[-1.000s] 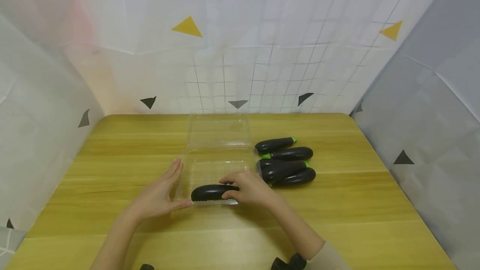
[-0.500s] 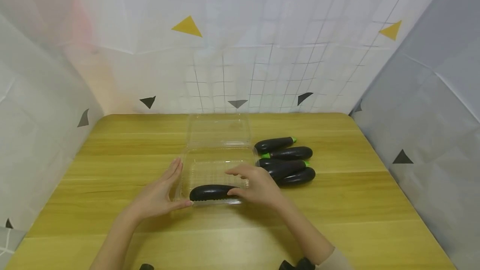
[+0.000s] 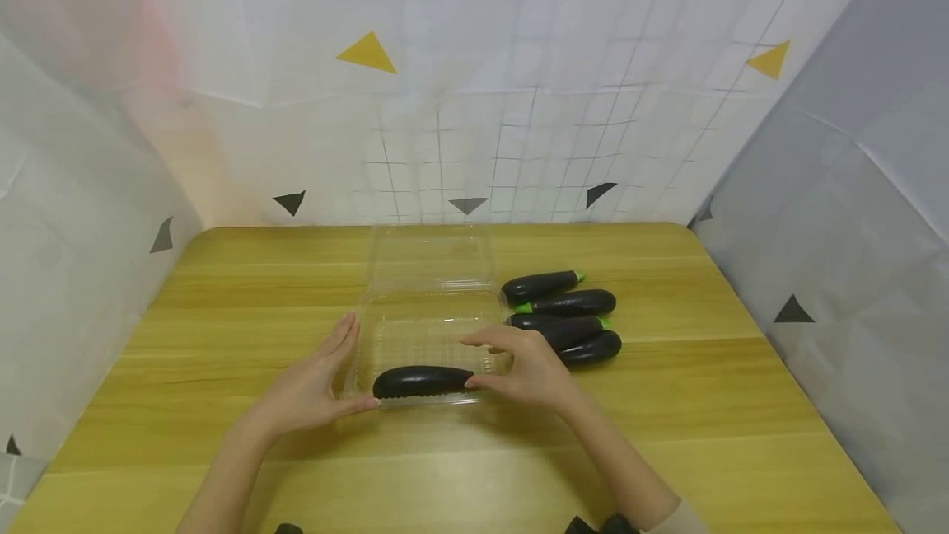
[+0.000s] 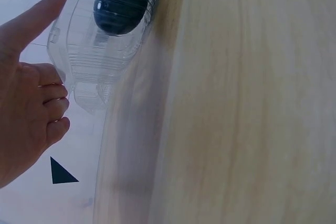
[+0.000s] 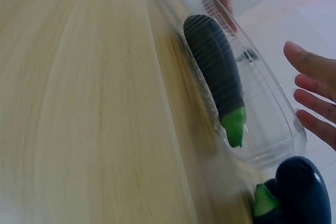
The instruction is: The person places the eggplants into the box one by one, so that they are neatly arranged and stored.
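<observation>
A dark purple eggplant [image 3: 421, 381] lies in the front of a clear hinged plastic container [image 3: 423, 328], its lid folded back. The green stem [image 5: 234, 124] shows in the right wrist view, pointing to the container's right end. My left hand [image 3: 319, 381] rests against the container's left side, fingers straight, thumb at the front corner. In the left wrist view that hand's thumb [image 4: 39, 17] reaches along the rim. Over the container's right end is my right hand [image 3: 530, 365], thumb and fingers apart, holding nothing. It covers part of the right wall in the head view.
Several more eggplants [image 3: 574, 302] lie heaped on the wooden table [image 3: 667, 419], right beside the container. White sheeting [image 3: 474, 105] with triangle marks stands behind and at both sides of the table. Dark objects [image 3: 604, 524] show at the front edge of the view.
My right hand has let go of the eggplant and moved right, its fingers spreading. The eggplant stays at the front of the container. My left hand keeps its place.
</observation>
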{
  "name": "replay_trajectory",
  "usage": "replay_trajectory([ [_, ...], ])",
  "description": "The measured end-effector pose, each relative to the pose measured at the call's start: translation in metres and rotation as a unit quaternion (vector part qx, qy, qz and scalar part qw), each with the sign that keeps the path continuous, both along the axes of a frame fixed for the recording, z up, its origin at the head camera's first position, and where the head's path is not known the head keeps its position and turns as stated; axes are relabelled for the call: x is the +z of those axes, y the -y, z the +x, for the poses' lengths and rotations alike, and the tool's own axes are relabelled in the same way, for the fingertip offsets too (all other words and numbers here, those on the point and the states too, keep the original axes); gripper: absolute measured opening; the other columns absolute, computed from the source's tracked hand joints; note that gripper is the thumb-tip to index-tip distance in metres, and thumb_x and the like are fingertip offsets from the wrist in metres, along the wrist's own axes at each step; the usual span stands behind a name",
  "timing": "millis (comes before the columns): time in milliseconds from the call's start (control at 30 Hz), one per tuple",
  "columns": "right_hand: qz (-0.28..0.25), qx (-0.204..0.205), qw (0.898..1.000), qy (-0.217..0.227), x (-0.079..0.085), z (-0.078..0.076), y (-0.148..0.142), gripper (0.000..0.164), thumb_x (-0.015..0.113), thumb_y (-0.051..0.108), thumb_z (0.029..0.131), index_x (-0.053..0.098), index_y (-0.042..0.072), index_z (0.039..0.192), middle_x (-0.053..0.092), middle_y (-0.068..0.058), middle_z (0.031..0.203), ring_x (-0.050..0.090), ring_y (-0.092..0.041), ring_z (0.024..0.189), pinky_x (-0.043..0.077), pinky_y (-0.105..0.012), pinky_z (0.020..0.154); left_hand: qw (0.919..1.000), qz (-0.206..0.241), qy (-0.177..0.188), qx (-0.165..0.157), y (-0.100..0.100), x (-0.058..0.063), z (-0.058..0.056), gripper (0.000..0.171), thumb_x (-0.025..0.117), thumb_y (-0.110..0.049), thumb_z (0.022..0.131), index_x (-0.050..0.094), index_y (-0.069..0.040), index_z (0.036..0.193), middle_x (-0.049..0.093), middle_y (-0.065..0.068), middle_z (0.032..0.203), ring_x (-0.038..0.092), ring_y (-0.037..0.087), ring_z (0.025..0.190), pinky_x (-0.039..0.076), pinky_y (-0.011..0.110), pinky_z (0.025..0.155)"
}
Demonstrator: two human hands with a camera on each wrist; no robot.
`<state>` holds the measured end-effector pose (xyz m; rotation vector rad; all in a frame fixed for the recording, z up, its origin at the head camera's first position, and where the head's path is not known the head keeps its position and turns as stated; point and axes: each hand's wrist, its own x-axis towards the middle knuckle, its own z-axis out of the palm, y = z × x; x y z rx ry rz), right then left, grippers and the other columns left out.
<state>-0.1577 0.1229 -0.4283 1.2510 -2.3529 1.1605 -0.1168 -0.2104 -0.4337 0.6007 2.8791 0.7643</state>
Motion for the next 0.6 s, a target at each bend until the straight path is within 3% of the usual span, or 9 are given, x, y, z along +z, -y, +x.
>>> replay_trajectory([
  [200, -0.005, -0.011, 1.0, -0.003, 0.001, 0.001, -0.014, 0.054, 0.089, 0.021, 0.067, 0.069, 0.009, 0.116, 0.07, 0.002, 0.108, 0.065, -0.013, 0.087, 0.057, -0.031, 0.072, 0.9999, 0.009, 0.007, 0.002, 0.0, -0.001, -0.001, 0.115, 0.066, -0.068, 0.076, 0.009, -0.005, 0.154, 0.001, 0.014, 0.16, 0.019, 0.039, 0.141, 0.039, 0.056, 0.102],
  [333, -0.004, -0.015, 1.0, 0.0, 0.004, 0.001, -0.026, 0.056, 0.089, 0.021, 0.067, 0.068, 0.012, 0.118, 0.07, 0.0, 0.11, 0.064, -0.01, 0.093, 0.057, -0.03, 0.074, 0.9999, 0.009, 0.009, 0.004, 0.0, 0.0, 0.0, 0.115, 0.067, -0.066, 0.076, 0.009, -0.006, 0.155, -0.001, 0.012, 0.16, 0.02, 0.039, 0.141, 0.037, 0.058, 0.103],
  [433, -0.005, -0.015, 1.0, 0.0, 0.007, -0.002, -0.037, 0.059, 0.09, 0.015, 0.065, 0.067, 0.01, 0.119, 0.068, -0.004, 0.113, 0.064, -0.015, 0.1, 0.057, -0.03, 0.079, 0.9999, 0.007, 0.007, 0.005, 0.0, 0.001, 0.001, 0.114, 0.068, -0.065, 0.076, 0.009, -0.006, 0.155, -0.001, 0.011, 0.16, 0.022, 0.04, 0.14, 0.039, 0.058, 0.1],
  [600, -0.005, -0.04, 0.999, -0.015, 0.012, -0.007, -0.058, 0.058, 0.089, 0.008, 0.064, 0.066, 0.007, 0.117, 0.068, -0.002, 0.113, 0.066, -0.025, 0.097, 0.057, -0.033, 0.078, 0.9999, 0.007, 0.01, 0.005, -0.001, 0.002, 0.0, 0.114, 0.068, -0.064, 0.076, 0.008, -0.007, 0.155, -0.002, 0.01, 0.16, 0.021, 0.04, 0.141, 0.038, 0.058, 0.102],
])
